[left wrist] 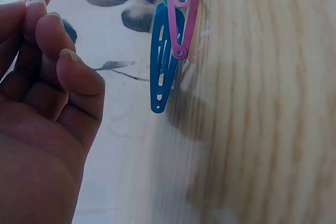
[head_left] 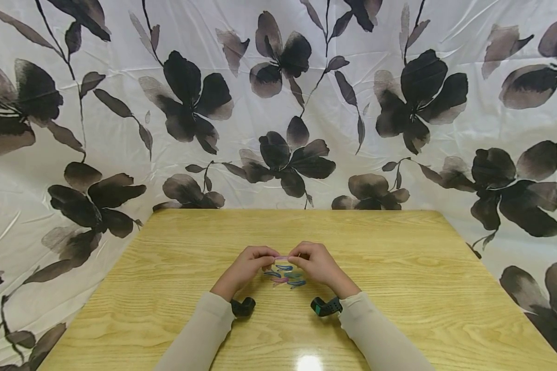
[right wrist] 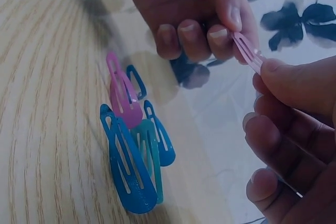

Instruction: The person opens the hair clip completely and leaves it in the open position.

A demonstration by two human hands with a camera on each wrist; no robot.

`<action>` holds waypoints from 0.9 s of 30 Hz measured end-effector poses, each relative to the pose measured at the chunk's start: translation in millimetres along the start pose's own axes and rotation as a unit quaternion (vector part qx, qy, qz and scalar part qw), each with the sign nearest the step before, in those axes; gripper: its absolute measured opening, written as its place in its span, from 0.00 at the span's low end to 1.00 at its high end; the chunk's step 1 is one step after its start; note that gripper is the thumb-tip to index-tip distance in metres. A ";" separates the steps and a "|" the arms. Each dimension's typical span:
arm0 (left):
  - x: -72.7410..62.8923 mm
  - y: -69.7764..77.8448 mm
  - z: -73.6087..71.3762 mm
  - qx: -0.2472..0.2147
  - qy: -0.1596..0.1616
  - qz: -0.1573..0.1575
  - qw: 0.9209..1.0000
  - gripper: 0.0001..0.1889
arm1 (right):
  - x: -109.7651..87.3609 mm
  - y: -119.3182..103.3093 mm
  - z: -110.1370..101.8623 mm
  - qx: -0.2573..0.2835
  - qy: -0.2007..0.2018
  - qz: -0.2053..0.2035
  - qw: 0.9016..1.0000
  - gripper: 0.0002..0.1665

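Observation:
Between both hands is a light pink snap hair clip [right wrist: 248, 52], one end pinched by each. My left hand [head_left: 250, 265] grips one end between thumb and index finger, its other fingers curled below. My right hand [head_left: 316, 264] pinches the opposite end the same way. Just below them on the table lie several more snap hair clips. In the right wrist view these are a darker pink clip [right wrist: 126, 98], a large blue clip [right wrist: 128, 166], a teal clip [right wrist: 149, 145] and other blue ones, partly overlapping. The left wrist view shows a blue clip [left wrist: 161, 61] beside a pink clip [left wrist: 184, 14].
The clips sit near the middle of a light wooden table [head_left: 167, 288]. A white cloth with dark flowers [head_left: 278, 103] hangs behind and along the sides of the table. Black wrist straps with devices [head_left: 243, 307] are on both wrists.

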State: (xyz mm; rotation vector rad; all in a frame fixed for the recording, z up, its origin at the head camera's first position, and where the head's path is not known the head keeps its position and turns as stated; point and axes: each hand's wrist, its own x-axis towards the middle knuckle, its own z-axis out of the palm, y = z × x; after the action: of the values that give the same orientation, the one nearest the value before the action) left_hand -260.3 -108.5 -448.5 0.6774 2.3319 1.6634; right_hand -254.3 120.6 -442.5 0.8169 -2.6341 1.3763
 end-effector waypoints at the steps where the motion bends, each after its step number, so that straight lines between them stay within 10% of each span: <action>1: 0.0 -0.2 0.1 -0.001 0.000 -0.001 1.000 0.14 | -0.1 0.1 -0.2 0.001 -0.001 -0.001 1.000 0.09; 27: -1.1 -0.5 -1.3 -0.022 -0.022 -0.025 0.999 0.14 | -1.1 -0.3 -3.9 0.031 -0.027 0.002 0.999 0.09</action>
State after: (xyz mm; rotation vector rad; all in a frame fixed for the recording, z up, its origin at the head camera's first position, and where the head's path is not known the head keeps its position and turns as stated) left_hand -260.0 -110.2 -448.7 0.6339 2.2573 1.6556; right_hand -253.9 124.1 -440.2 0.8686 -2.6457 1.4629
